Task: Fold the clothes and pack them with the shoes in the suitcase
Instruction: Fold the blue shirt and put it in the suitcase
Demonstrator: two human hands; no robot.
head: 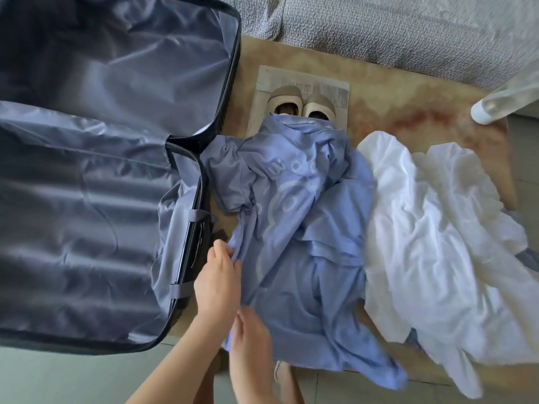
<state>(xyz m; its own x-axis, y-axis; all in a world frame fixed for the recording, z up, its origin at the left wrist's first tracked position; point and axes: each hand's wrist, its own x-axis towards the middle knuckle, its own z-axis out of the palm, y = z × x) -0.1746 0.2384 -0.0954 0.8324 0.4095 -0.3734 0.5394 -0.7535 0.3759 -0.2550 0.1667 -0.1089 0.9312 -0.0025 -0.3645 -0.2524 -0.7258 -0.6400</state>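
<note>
We look down on a low tan table [408,106] with a mottled reddish patch. A grey sofa [379,30] stands behind it and pale floor tiles [58,374] lie in front.

The left grip [217,275] is closed on cloth: its fingertips pinch the left edge of a blue T-shirt [306,228], about halfway down that side. Just below it, the right grip [248,339] lies at the shirt's lower left corner with its fingers pointing up toward the left grip. It is blurred, and we cannot tell whether it holds the hem or only touches it.

The T-shirt lies crumpled in the middle of the table, with pale print showing on its upper half. Its bottom edge hangs over the near side of the table.

The shirt's neck end covers the heels of a pair of beige shoes [300,104]. They sit side by side on a sheet of newspaper [291,78] at the far side of the table.

A rumpled white garment [431,228] lies to the right of the shirt, touching it, and spills over the table's near right edge.

To the left, a suitcase [87,214] lies open. Both halves show grey lining, and its zipped edge is just beside the shirt's left sleeve. We see no clothes or shoes inside it.
</note>
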